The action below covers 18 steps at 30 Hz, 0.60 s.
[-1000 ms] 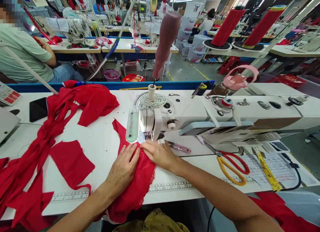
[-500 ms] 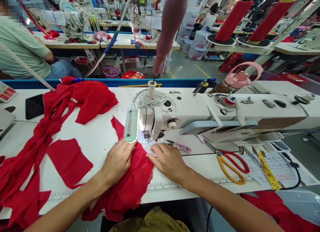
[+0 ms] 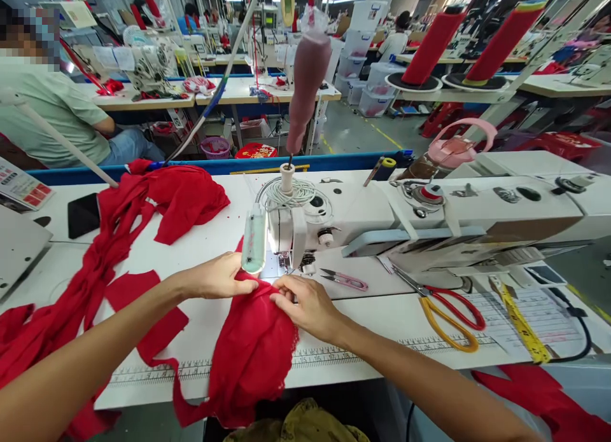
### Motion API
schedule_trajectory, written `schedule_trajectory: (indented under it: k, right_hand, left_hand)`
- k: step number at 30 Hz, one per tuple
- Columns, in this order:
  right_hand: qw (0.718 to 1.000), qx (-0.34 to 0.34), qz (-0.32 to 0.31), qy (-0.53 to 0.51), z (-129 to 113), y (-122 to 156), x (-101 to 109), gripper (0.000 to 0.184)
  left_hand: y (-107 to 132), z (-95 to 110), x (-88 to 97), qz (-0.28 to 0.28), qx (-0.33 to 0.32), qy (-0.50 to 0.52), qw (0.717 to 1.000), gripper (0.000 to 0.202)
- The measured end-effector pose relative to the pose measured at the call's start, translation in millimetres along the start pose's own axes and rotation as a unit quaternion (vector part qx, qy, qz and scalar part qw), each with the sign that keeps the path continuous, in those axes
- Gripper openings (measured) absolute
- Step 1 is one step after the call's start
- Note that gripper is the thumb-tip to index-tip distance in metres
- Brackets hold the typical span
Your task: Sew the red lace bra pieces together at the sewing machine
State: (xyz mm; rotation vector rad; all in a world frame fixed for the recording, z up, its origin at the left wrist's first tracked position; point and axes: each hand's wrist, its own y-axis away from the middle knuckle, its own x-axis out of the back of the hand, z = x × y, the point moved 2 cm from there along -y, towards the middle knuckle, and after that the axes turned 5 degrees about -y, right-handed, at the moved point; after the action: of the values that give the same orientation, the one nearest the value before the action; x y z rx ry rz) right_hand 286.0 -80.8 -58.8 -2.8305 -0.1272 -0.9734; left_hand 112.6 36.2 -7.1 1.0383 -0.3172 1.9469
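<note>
A piece of red fabric (image 3: 258,346) with a scalloped edge lies below the needle area of a white sewing machine (image 3: 353,207) and hangs over the table's front edge. My left hand (image 3: 217,276) holds its upper left side, thumb on top, beside the pale green lamp (image 3: 254,241) at the machine head. With curled fingers, my right hand (image 3: 308,305) pinches its upper right edge just in front of the presser foot (image 3: 285,261). The fingertips under the cloth are hidden.
Thread snips (image 3: 344,279) and orange-and-red-handled scissors (image 3: 451,311) lie to the right, near a yellow tape measure (image 3: 520,321). Long red fabric (image 3: 114,238) and a black phone (image 3: 83,215) are at left. A person (image 3: 62,111) sits beyond the table.
My left hand has turned sideways across the top of the fabric. My right hand has closed in on its edge, and the cloth has shifted and spread. The view has tilted slightly.
</note>
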Motion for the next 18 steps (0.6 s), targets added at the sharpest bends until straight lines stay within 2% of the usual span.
schedule_trajectory:
  k: [2,4,6,8,11,13,15,18]
  right_hand:
    - [0.999,0.028,0.025,0.026,-4,-4,-4,0.011]
    - [0.991,0.082,0.063,0.084,-6,-4,-8,0.017]
    - [0.977,0.135,0.084,0.143,-6,-1,-11,0.023]
    - [0.967,0.164,0.089,0.175,-5,2,-12,0.027]
    - [0.966,0.186,0.087,0.158,-4,5,-10,0.025]
    - [0.971,0.195,0.090,0.101,-6,6,-6,0.020]
    - [0.975,0.195,0.099,0.030,-8,6,-2,0.016]
    - [0.977,0.185,0.102,-0.029,-9,4,0,0.017]
  left_hand:
    - [3,5,-1.2,-0.050,-0.008,0.005,0.999,0.009]
    - [7,8,-6.3,-0.042,-0.012,-0.010,0.999,0.012]
    - [13,9,-15.8,0.020,-0.037,-0.045,0.998,0.012]
    - [22,9,-28.7,0.114,-0.096,-0.110,0.983,0.012]
    - [40,7,-49.9,0.265,-0.190,-0.227,0.918,0.018]
    - [51,4,-62.0,0.326,-0.230,-0.271,0.876,0.019]
    - [58,0,-71.1,0.329,-0.250,-0.272,0.869,0.023]
    - [63,-8,-80.0,0.281,-0.232,-0.252,0.896,0.024]
